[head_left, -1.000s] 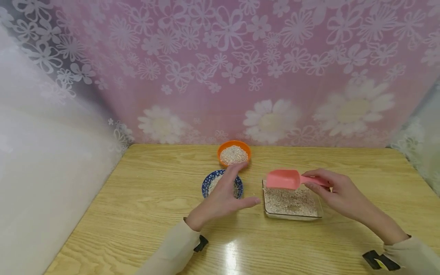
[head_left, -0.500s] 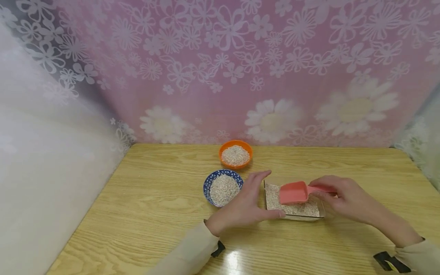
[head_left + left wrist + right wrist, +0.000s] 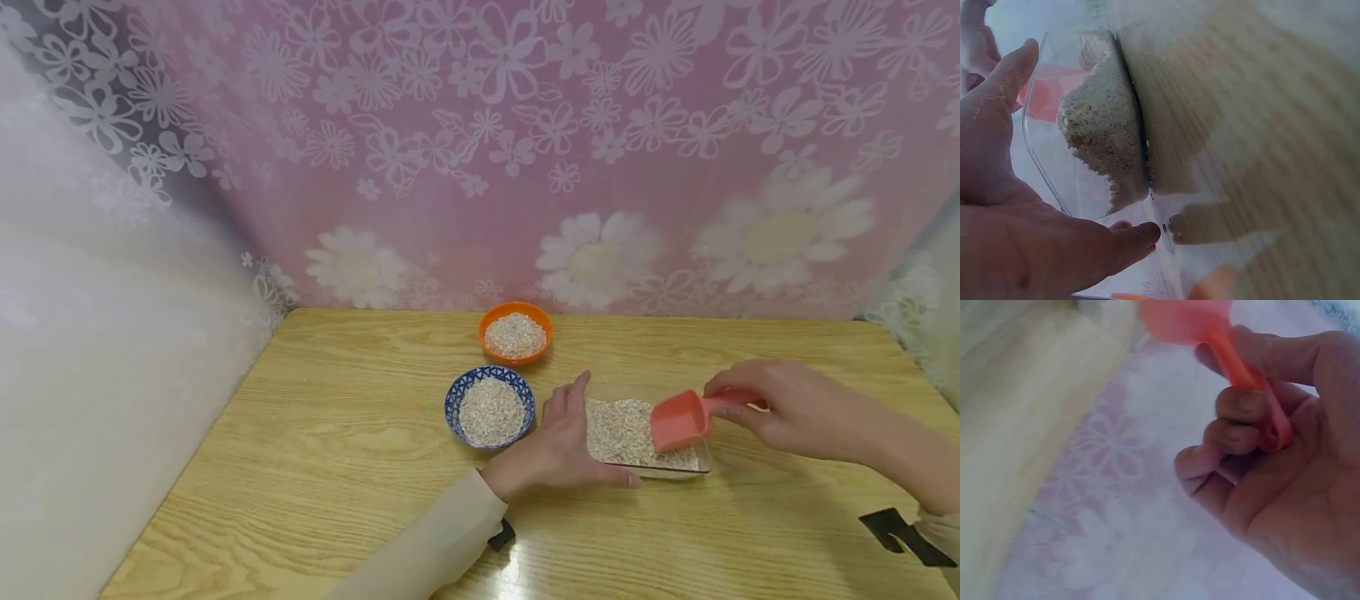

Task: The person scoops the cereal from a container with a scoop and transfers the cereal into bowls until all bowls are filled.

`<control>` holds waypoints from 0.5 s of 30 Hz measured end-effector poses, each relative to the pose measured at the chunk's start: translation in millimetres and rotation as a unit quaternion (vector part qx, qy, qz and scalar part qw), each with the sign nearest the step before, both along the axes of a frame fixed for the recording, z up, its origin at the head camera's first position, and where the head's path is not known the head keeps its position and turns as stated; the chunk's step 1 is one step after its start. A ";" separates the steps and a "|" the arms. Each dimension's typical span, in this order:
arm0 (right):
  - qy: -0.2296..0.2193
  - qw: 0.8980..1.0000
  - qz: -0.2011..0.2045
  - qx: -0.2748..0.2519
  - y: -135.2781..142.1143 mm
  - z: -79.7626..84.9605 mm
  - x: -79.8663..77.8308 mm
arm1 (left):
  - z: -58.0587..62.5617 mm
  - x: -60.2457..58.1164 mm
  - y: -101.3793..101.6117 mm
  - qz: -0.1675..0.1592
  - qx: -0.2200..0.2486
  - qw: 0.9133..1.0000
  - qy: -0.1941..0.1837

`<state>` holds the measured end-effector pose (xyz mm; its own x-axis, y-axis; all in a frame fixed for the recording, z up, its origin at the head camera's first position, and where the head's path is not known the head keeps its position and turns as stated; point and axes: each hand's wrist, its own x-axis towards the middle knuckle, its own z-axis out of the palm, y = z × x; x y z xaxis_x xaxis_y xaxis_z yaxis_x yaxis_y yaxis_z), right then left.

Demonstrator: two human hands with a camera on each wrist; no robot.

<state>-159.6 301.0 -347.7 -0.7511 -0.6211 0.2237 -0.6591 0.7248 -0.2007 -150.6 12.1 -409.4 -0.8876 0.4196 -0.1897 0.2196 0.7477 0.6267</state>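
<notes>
A pink scoop (image 3: 678,422) is in my right hand (image 3: 787,408), its handle gripped between thumb and curled fingers. The right wrist view shows the scoop's handle (image 3: 1238,369) running into the palm. The scoop's bowl dips into oat flakes (image 3: 622,431) in a clear rectangular glass dish (image 3: 652,472). My left hand (image 3: 558,450) holds the dish's left end, thumb along the near side and fingers towards the far side. In the left wrist view, the flakes (image 3: 1107,112) slope up inside the glass, with the scoop (image 3: 1054,94) behind them.
Left of the dish stands a blue-and-white patterned bowl (image 3: 454,414) of flakes, close to my left hand. Behind it is an orange bowl (image 3: 546,343), also with flakes. The wooden table (image 3: 337,433) ends at a pink floral curtain (image 3: 450,250).
My left hand has moved right from above the blue-and-white bowl to the dish. The right hand has lowered the scoop into the flakes and moved it rightwards.
</notes>
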 end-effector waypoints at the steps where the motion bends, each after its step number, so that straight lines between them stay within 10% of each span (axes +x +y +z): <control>1: -0.001 1.000 0.001 0.015 -2.7 3.6 -0.8 | -0.4 -1.2 0.7 -0.004 -0.006 1.000 -0.005; 15: -0.094 0.990 -0.037 0.103 -34.3 16.9 -12.1 | -3.0 -5.2 -3.2 -0.021 -0.012 0.999 -0.021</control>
